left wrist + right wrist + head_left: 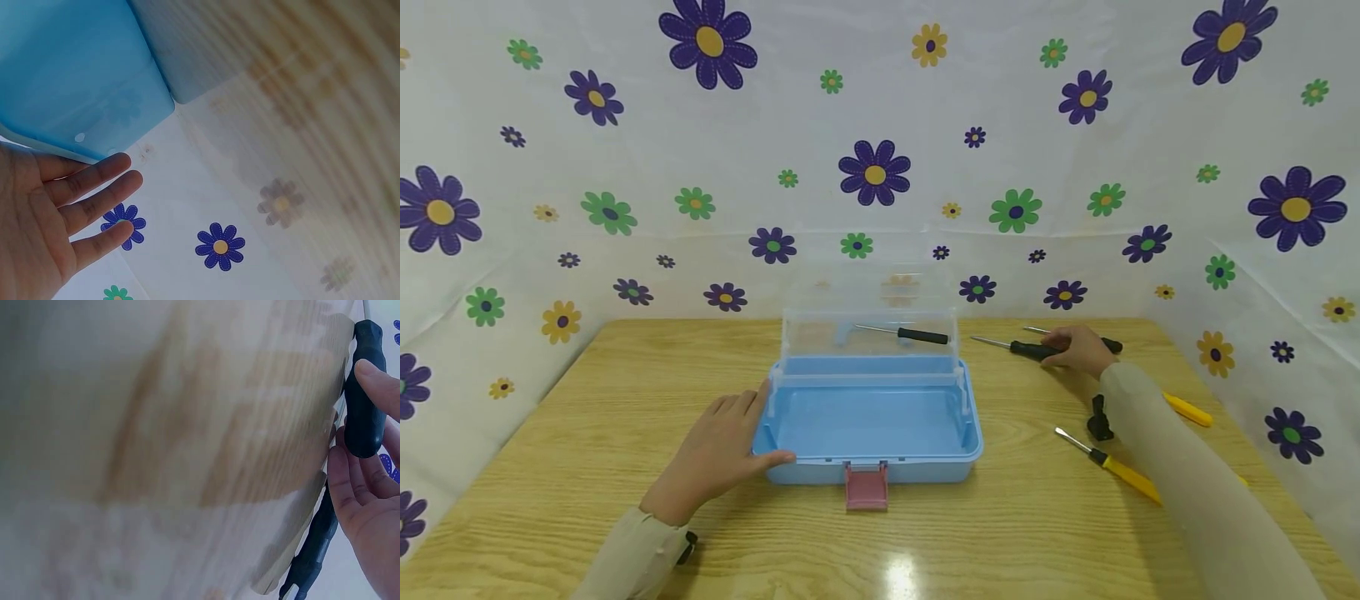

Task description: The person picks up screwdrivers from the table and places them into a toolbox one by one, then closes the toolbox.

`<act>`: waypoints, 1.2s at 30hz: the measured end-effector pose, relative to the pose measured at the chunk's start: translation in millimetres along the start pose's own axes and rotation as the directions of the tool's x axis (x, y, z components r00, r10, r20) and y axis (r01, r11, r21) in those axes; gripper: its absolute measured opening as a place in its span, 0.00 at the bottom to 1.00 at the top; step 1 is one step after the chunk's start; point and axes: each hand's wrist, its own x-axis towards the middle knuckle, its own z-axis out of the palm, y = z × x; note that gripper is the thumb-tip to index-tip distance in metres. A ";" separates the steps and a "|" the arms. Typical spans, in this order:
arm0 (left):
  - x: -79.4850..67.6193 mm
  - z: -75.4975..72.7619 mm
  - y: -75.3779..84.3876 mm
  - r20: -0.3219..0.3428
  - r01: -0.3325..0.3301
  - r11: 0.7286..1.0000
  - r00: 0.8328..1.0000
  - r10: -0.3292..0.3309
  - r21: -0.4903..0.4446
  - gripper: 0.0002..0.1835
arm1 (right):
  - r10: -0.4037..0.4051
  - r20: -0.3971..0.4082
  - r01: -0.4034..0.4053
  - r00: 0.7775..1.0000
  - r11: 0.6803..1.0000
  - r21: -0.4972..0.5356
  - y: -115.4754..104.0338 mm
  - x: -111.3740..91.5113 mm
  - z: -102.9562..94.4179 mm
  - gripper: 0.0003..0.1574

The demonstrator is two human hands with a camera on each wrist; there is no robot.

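White fabric backdrop [880, 100] w/ purple, green & yellow flowers, hung behind & on both sides. In front of it: lt wood-grain table [1022, 533], glare spot near the bottom edge of the head view.

Biggest item on it = lt blue plastic box [805, 472], approx. center, uncovered, bottom bare. Clear plastic section [820, 333] stands up along the box's back edge; its upper outline is hard to make out vs. the backdrop.

L hand [722, 446] at box's L side: thumb on front rim nr the corner, other fingers fairly straight along the outer L wall, slightly spread per L wrist view. R hand [1078, 350] is out to the R & back, thumb + fingers pinching the handle of a dark-handled screwdriver [1033, 350]; gap narrow, just the handle's thickness. That screwdriver is R of the box, nr the table's back edge, shaft pointing L.

2nd dark screwdriver [1112, 344] lies just behind R hand, partly hidden by it. Black-handled screwdriver [922, 336] shows at the clear section, tip to L; can't tell if in it or behind it.

Yellow screwdriver [1127, 477] w/ black collar is nearer the front, R of box, handle partly under the R sleeve [1195, 475] in view. Another yellow handle [1187, 409] sticks out past the sleeve's far side. Smallest: pink latch [867, 492], hanging down at box front, mid.
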 end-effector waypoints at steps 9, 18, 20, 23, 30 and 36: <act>-0.8 -2.0 1.8 0.001 0.009 1.000 1.000 -0.009 0.001 0.56 | 0.031 0.016 -0.031 0.999 0.999 0.011 -1.0 0.2 0.2 0.28; -1.3 -4.5 2.9 -0.002 0.011 1.000 1.000 -0.011 0.008 0.56 | 0.043 0.016 -0.043 0.999 0.999 -0.008 0.0 2.2 0.2 0.28; -1.3 -4.4 3.0 0.000 0.011 1.000 1.000 -0.011 0.009 0.56 | 0.042 0.015 -0.042 0.999 0.999 -0.013 0.3 2.4 0.2 0.28; -1.2 -4.4 3.1 0.002 0.011 1.000 1.000 -0.011 0.010 0.56 | 0.046 0.009 -0.046 0.999 0.999 -0.020 0.7 2.4 0.0 0.27; -1.1 -4.5 2.9 0.004 0.013 1.000 1.000 -0.013 0.004 0.56 | 0.076 -0.004 -0.076 0.997 0.997 -0.026 -2.0 0.6 0.0 0.27; -1.4 -3.9 2.7 -0.003 0.009 1.000 1.000 -0.009 0.007 0.56 | 0.077 -0.002 -0.077 0.997 0.996 -0.037 -3.1 0.5 -0.3 0.28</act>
